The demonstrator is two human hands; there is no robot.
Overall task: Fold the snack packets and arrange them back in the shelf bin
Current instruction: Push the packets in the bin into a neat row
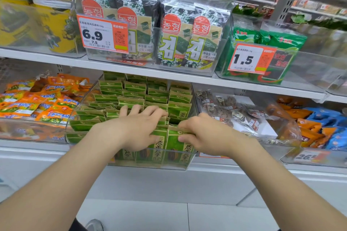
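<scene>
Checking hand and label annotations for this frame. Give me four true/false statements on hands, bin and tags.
1. The left hand and right hand are both at the clear bin of green packets. True.
2. The right hand pinches a front-row green packet. True.
3. The price tag above the hands reads 9.9. False: 6.9.
4. Blue packets lie left of the clear bin. False: orange packets.
</scene>
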